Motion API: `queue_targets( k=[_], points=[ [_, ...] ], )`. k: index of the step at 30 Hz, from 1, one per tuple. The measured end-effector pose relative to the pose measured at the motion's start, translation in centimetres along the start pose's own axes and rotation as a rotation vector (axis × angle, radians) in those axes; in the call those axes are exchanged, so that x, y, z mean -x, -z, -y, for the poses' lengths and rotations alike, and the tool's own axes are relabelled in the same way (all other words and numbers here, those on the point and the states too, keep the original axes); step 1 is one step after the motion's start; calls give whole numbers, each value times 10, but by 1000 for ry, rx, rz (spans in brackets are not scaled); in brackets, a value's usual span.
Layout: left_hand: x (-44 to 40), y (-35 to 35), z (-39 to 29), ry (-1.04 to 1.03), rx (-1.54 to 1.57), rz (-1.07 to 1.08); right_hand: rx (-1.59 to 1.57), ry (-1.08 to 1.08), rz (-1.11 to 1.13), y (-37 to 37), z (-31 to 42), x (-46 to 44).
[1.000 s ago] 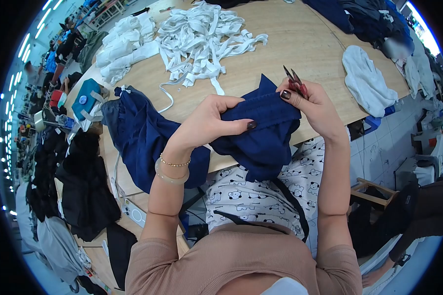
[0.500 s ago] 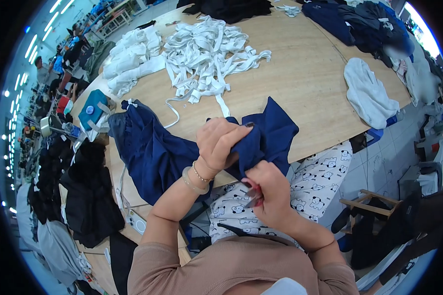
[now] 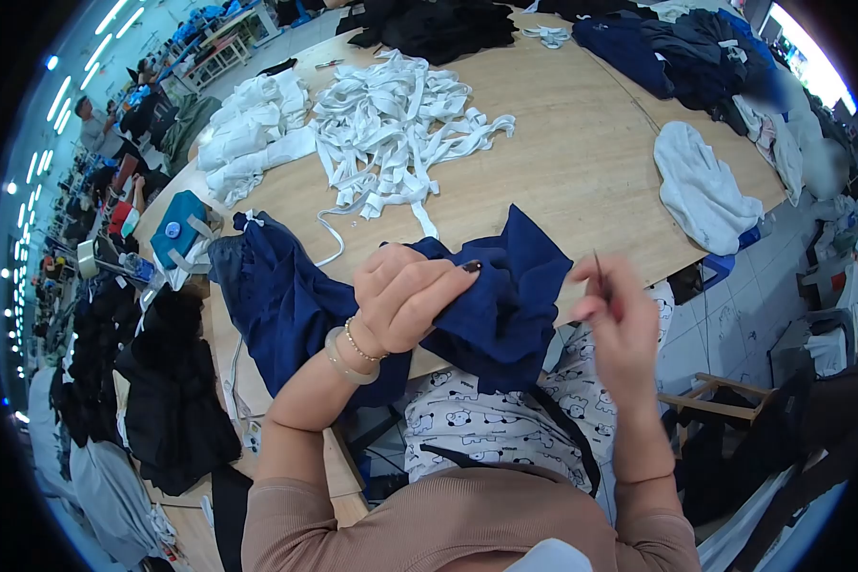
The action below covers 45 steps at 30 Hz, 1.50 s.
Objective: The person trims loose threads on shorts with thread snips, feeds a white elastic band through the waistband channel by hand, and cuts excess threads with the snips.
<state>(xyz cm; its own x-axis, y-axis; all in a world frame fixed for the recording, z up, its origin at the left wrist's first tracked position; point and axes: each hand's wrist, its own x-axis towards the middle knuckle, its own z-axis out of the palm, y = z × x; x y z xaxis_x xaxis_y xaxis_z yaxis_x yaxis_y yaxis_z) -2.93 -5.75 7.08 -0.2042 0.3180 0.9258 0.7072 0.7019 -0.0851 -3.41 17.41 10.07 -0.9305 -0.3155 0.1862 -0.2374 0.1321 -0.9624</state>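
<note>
Navy blue garment cloth (image 3: 510, 305) is bunched over the table's front edge and hangs toward the lap. My left hand (image 3: 405, 296) is closed on it, with the thumb pressed over a fold. My right hand (image 3: 620, 315), somewhat blurred, is raised just right of the cloth. Its fingers are closed around small thread snips (image 3: 598, 264); a thin blade tip and a bit of red show between them. More of the navy cloth (image 3: 291, 296) lies to the left, tied at its upper end with a white strip.
White fabric strips (image 3: 391, 129) are heaped mid-table, with folded white bands beside them. A white cloth piece (image 3: 701, 186) lies at the right edge. Dark garments (image 3: 677, 52) are piled behind. A teal box (image 3: 178, 229) stands at left, above hanging black garments (image 3: 176, 400).
My right hand has moved up and right, away from beneath the cloth, with the snips still in it. My left hand keeps its hold; the cloth is spread more toward the right.
</note>
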Motion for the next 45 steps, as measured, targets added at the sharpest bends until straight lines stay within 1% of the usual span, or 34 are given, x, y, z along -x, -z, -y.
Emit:
queue_targets(
  k=[1,2,3,5,6,7,9,10,11,13,15,16,17,19,20,22,32,36,38,39,41,42,44,45],
  points=[
    [-4,2,2,-52,-1,5,-97,-10,50,9,-1,-8],
    [-7,3,3,-57,0,1,-194,-19,98,20,-3,-17],
    [-9,5,4,-105,7,15,-381,-8,302,39,-13,-25],
    [-11,6,4,-170,14,24,-212,107,250,41,-10,-38],
    [-12,7,4,-169,14,19,-119,256,181,34,-9,-45],
    [-14,8,3,-189,15,43,-114,260,182,34,-5,-50],
    [-17,10,2,-223,5,80,146,361,175,37,6,-57],
    [-18,10,0,-219,4,81,147,359,178,40,12,-59],
    [-18,10,0,-231,18,91,181,321,271,44,19,-61],
    [-18,9,-2,-242,34,106,211,280,365,43,23,-63],
    [-18,8,-3,-266,23,104,440,457,208,30,27,-64],
    [-19,7,-2,-263,28,104,467,485,171,23,29,-64],
    [-19,8,-2,-264,34,122,467,474,176,22,31,-65],
    [-19,9,-4,-263,30,158,618,645,216,19,34,-68],
    [-18,7,-4,-261,30,159,599,679,199,16,34,-68],
    [-17,4,-5,-260,40,115,643,703,200,13,34,-69],
    [-15,1,-10,-264,56,119,798,753,168,9,31,-64],
    [-12,-1,-11,-267,58,108,753,742,179,9,25,-65],
    [-12,-2,-11,-266,63,101,666,654,283,9,19,-66],
    [-12,-2,-11,-262,64,101,667,651,283,7,14,-65],
    [-11,-2,-12,-257,67,100,300,313,413,2,5,-61],
    [-10,-2,-12,-254,66,99,300,312,413,1,3,-60],
    [-8,-3,-12,-249,64,98,204,130,468,-1,0,-58],
    [-7,-3,-11,-245,65,101,203,128,468,-2,-3,-57]
  ],
)
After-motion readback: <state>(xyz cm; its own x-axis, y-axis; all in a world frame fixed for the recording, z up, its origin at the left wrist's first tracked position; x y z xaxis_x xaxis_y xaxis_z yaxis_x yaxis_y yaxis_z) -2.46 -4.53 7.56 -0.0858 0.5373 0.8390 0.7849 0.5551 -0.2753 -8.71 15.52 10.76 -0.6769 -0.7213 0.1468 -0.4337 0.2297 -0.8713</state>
